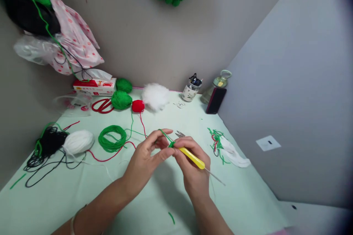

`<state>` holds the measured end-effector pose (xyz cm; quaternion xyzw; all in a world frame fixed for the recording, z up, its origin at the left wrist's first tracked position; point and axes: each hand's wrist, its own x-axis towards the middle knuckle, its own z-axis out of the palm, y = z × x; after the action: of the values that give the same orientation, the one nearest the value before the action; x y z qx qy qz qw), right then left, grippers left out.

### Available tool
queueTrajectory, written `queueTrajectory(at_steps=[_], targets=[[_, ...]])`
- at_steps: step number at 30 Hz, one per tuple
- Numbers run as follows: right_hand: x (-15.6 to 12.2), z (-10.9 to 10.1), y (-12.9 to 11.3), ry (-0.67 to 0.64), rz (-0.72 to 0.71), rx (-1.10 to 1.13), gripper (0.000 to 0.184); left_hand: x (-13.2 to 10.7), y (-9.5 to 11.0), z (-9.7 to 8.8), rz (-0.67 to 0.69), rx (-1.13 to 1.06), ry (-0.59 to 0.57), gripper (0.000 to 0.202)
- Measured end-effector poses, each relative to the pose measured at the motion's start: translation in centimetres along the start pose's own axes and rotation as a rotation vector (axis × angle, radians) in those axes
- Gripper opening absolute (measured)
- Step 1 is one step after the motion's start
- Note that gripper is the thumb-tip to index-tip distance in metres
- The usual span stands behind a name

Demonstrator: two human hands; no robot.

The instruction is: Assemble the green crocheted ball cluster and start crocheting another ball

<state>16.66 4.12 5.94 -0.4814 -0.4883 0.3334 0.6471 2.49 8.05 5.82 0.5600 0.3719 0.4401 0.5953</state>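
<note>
My right hand point(194, 161) is closed around a crochet hook point(194, 158) with a yellow handle, its thin metal end sticking out toward the lower right. A small piece of green crochet work point(171, 144) sits between the fingertips of both hands. My left hand point(147, 156) pinches that piece, with green yarn looped over its raised index finger. Fingers hide most of the small piece. Just behind the right hand, the blades of a pair of scissors point(179, 134) poke out. Green yarn runs leftward from my left hand toward a coil of green yarn point(112, 138).
Balls of green yarn point(121, 100), red yarn point(138, 106) and white yarn point(79, 142) lie at left and back. White stuffing point(156, 96), a jar point(191, 89), a bottle point(212, 90) and a phone point(216, 101) line the back. Yarn scraps point(217, 141) lie right.
</note>
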Motion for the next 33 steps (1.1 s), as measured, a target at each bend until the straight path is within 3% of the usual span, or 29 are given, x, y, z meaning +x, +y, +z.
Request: queueTrajectory(at_steps=[2,6,13,18,23,33], targets=[[-0.1,0.3,-0.1,-0.007,-0.009,-0.018,0.012,-0.1,0.3,0.3,-0.114,-0.163,-0.012,0.038],[0.2,0.3,0.3,-0.025,-0.003,-0.003,0.014,0.1,0.1,0.7,-0.174,-0.335,-0.009,0.03],[0.6,-0.2,1.6,-0.042,0.166,0.163,0.006,0.2,-0.4,0.7,-0.202,-0.343,0.042,0.035],[0.8,-0.5,1.9,-0.059,0.287,0.298,0.008,0.3,0.0,0.6,-0.328,-0.436,-0.038,0.043],[1.0,-0.7,2.1,-0.051,0.28,0.261,0.008,0.4,0.2,0.5,-0.431,-0.549,-0.08,0.043],[1.0,-0.4,1.7,-0.081,0.175,0.072,0.006,0.4,-0.1,0.5,-0.425,-0.637,-0.009,0.037]])
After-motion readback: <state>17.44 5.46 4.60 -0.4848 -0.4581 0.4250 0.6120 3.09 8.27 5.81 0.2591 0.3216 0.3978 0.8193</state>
